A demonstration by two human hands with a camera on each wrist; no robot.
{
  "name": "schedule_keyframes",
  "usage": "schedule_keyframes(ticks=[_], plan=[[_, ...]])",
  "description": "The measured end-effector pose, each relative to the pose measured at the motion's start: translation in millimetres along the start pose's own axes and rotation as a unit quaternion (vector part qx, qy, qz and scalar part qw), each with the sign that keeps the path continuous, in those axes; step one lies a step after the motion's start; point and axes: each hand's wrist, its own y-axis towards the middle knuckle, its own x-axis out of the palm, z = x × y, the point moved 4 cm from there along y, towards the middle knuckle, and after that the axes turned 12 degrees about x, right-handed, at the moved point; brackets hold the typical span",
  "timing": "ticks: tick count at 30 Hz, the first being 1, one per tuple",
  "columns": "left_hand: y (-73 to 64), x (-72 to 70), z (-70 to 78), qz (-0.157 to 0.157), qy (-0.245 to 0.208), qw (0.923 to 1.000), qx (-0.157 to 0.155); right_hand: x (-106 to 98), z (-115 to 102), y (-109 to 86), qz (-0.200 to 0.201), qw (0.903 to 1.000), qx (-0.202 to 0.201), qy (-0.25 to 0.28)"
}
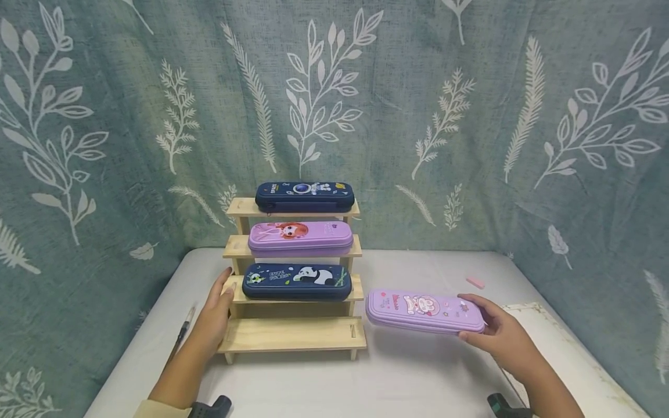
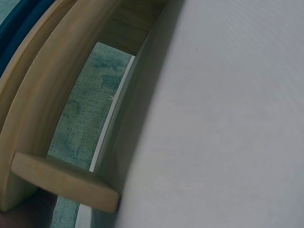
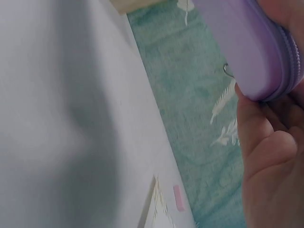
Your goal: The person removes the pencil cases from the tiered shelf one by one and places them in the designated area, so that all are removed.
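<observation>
My right hand (image 1: 504,337) grips the right end of a lilac pencil case (image 1: 425,312) with a pink cartoon print, holding it above the table right of a wooden stepped stand (image 1: 295,335). In the right wrist view, my thumb and fingers close round the end of this zipped case (image 3: 251,52). At the stand's left side, my left hand (image 1: 211,313) holds the end of a step; some of its fingers are hidden. Upper steps carry a navy panda case (image 1: 297,283), a purple case with a girl print (image 1: 300,237) and a navy astronaut case (image 1: 305,197). The lowest step is bare.
A dark pen (image 1: 183,332) is partly hidden by the left forearm. A pink eraser-like block (image 1: 475,283) lies on the white table (image 1: 418,377), near a cream board (image 1: 575,354) under the right arm. Green leaf-patterned cloth (image 1: 418,128) hangs behind and at both sides.
</observation>
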Motion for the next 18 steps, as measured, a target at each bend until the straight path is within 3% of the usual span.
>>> schedule_keyframes(ticks=[8, 13, 18], plan=[[-0.8, -1.8, 0.7, -0.002, 0.009, 1.0, -0.003, -15.7, 11.8, 29.5, 0.043, 0.9953, 0.033, -0.08], [-1.2, -2.8, -1.1, -0.008, 0.014, 0.9999, 0.002, -18.0, 18.3, 52.0, 0.047, 0.9903, 0.052, -0.12], [-0.6, -1.5, -1.0, -0.008, -0.006, 0.9999, 0.013, -14.8, 21.1, 74.3, 0.049, 0.9897, 0.051, -0.124]])
